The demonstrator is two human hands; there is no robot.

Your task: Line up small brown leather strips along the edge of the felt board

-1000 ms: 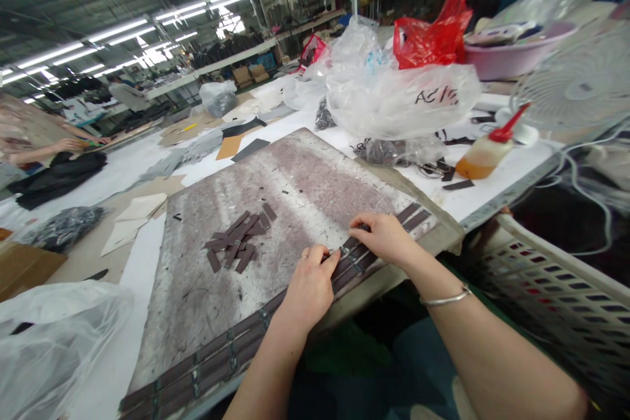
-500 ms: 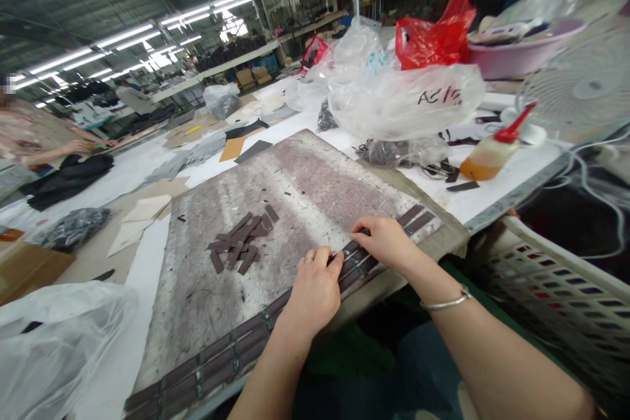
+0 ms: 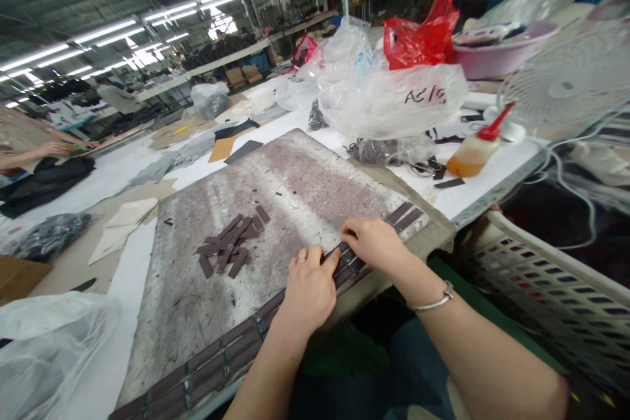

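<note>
Long factory hall with fluorescent ceiling lights over white worktables.

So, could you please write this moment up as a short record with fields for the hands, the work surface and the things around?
left hand: fingertips pressed on the row of dark strips at the board's near edge
right hand: resting on the same row, further right
board: grey, stained
loose strips: small pile mid-board
glue bottle: red nozzle, lying on the table to the right
clear bag: behind the board
fan: white, far right
</note>
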